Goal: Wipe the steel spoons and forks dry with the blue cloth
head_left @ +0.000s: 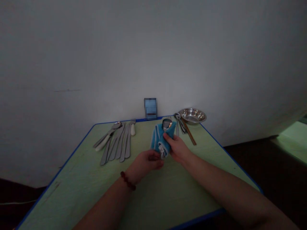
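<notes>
A blue-edged pale green tabletop carries a row of steel table knives, slender brown chopsticks and a round stainless steel bowl.

One left hand, one right hand — one blue cloth, one spoon, one steel bowl.

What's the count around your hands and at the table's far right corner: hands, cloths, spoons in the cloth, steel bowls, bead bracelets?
hands: 2 (left hand, right hand)
blue cloth: 1
spoon in the cloth: 1
steel bowl: 1
bead bracelet: 1
Total: 6
</notes>
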The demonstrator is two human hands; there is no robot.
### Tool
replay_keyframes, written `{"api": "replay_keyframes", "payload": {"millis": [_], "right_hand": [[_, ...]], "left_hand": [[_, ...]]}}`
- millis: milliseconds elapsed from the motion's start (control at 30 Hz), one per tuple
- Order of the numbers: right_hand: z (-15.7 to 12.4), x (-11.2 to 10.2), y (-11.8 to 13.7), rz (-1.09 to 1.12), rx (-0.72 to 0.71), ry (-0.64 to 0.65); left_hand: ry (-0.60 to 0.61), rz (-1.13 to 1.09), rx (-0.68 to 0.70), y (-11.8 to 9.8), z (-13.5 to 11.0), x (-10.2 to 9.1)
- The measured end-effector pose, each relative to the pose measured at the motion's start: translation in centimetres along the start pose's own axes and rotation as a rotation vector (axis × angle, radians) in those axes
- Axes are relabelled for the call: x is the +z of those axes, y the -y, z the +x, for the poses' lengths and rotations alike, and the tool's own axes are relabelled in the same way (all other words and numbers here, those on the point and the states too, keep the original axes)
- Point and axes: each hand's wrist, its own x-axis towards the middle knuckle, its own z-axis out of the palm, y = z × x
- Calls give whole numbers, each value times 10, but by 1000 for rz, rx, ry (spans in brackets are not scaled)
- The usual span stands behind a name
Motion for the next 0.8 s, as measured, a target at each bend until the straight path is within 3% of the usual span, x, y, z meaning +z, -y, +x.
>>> {"api": "replay_keyframes", "payload": {"millis": [533,800], "right_hand": [[0,-2,-6,-151,-68,36],[-1,-3,-6,-196,-79,54]], "left_hand": [[-64,-53,32,-4,-2,3],[-25,-1,39,5,4,-3]]}}
